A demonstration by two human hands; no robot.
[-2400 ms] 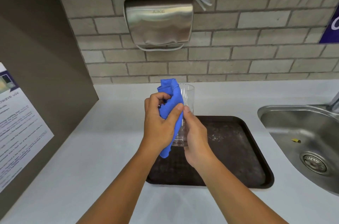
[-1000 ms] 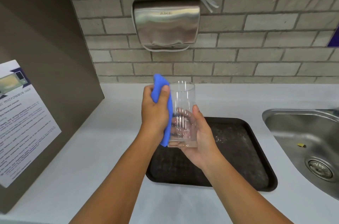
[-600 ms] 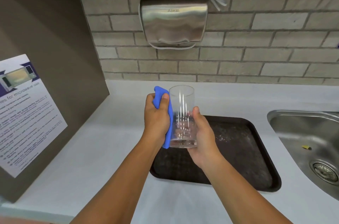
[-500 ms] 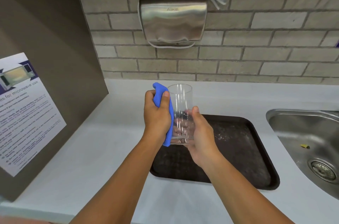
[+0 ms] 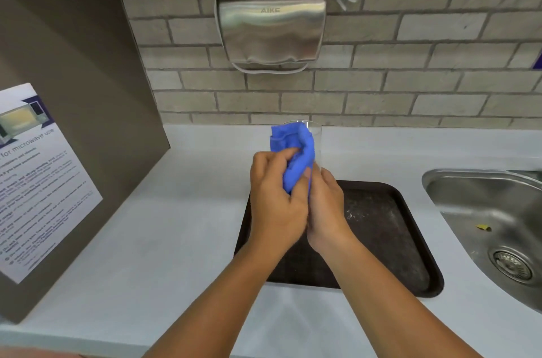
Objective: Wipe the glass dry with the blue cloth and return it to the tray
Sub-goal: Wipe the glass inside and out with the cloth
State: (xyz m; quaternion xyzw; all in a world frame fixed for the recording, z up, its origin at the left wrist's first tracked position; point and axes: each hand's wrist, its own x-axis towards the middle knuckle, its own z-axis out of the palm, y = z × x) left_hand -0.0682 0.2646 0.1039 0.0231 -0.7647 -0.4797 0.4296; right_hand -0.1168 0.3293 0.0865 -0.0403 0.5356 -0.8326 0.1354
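**Glass held above the tray, cloth pressed to its side**

Both hands meet over the near-left part of the dark tray (image 5: 390,240), which lies on the pale bench (image 5: 164,240). The left hand (image 5: 275,205) has its grip pinched on the bunched blue cloth (image 5: 296,158), pressing it against the glass (image 5: 318,149). The right hand (image 5: 325,208), at 3 o'clock of the left, wraps its grip around the glass's lower part. A steel sink (image 5: 498,225) sits at 3 o'clock of the tray.
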